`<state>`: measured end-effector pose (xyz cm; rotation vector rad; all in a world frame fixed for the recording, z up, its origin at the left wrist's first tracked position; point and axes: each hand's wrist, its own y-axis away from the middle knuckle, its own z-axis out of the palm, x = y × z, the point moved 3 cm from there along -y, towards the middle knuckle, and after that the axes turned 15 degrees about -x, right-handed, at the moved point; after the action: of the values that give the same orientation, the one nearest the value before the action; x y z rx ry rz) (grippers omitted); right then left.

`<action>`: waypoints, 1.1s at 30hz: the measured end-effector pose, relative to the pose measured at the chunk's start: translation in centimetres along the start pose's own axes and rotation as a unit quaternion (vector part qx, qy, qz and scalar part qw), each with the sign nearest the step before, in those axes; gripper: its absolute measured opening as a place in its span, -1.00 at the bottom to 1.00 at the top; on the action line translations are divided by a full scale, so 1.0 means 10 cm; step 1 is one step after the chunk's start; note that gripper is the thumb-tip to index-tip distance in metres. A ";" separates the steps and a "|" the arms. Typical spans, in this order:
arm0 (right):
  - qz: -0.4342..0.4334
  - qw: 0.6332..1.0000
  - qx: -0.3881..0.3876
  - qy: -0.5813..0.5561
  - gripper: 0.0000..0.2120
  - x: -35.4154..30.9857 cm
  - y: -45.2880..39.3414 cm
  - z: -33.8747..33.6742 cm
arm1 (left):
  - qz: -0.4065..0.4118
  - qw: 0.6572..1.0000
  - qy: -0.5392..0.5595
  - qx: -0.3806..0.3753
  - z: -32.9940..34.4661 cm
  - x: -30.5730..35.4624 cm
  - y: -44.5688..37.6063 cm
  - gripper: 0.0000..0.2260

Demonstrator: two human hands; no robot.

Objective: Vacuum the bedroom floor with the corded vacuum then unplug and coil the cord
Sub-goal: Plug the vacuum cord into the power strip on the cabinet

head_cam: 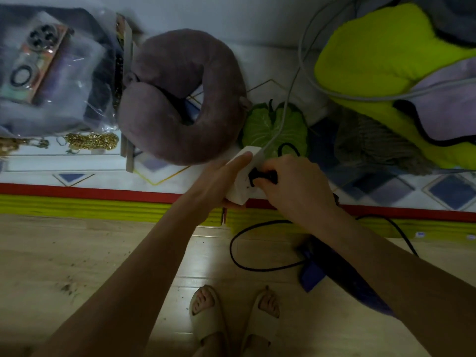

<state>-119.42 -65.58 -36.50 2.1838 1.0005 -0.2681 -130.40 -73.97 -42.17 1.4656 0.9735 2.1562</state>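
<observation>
A white power strip [240, 193] lies at the bed's edge, its grey cable [288, 99] running up over the bedding. My left hand [219, 176] grips the strip from the left, fingers along its top. My right hand [291, 181] pinches the black plug [260, 176] seated at the strip's face. The plug's black cord [239, 258] loops down over the wooden floor toward the dark vacuum with a blue part [332, 269], which lies on the floor under my right forearm.
On the bed lie a brown neck pillow [185, 99], a clear plastic bag of items [51, 73], a gold chain [90, 140], a green leaf-shaped cushion [270, 127] and a lime-green blanket [381, 55]. My feet in slippers [231, 318] stand on the dusty wooden floor.
</observation>
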 end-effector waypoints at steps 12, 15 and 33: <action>0.011 0.990 0.042 -0.137 -0.79 0.38 -0.12 0.06 | 0.148 0.974 -0.165 -0.037 0.19 0.19 -0.25 -0.68; 0.100 0.948 0.056 -0.297 -0.83 0.50 -0.27 0.04 | 0.182 0.954 -0.235 0.033 0.25 0.16 -0.50 -0.41; 0.149 0.829 0.007 -0.539 -0.55 1.06 -0.23 0.43 | -0.015 0.837 -0.522 0.161 -0.12 -0.18 -1.11 -0.42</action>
<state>-113.43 -61.37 -45.58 1.6950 0.0085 -1.1817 -131.74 -67.79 -51.49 2.3203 0.8823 0.8400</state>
